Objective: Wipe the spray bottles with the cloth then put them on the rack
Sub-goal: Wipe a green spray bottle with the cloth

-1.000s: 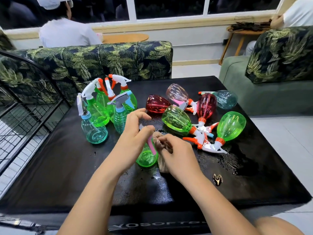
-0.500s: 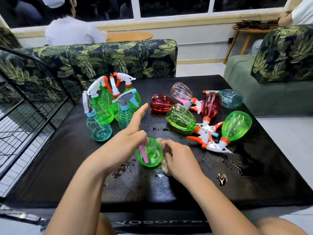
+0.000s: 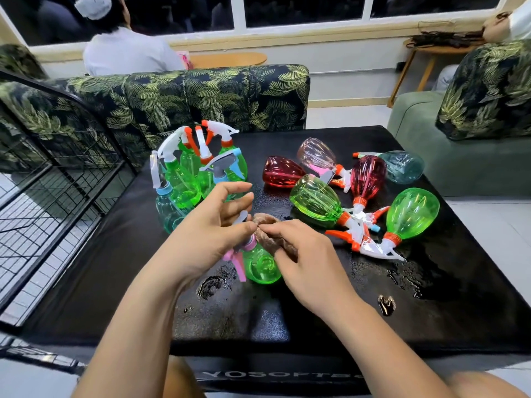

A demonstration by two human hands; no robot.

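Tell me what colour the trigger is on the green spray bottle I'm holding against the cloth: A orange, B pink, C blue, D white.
B: the green bottle gripped at its spray head by the left hand has a pink trigger hanging below the fingers, while the right hand holds the brown cloth against it.
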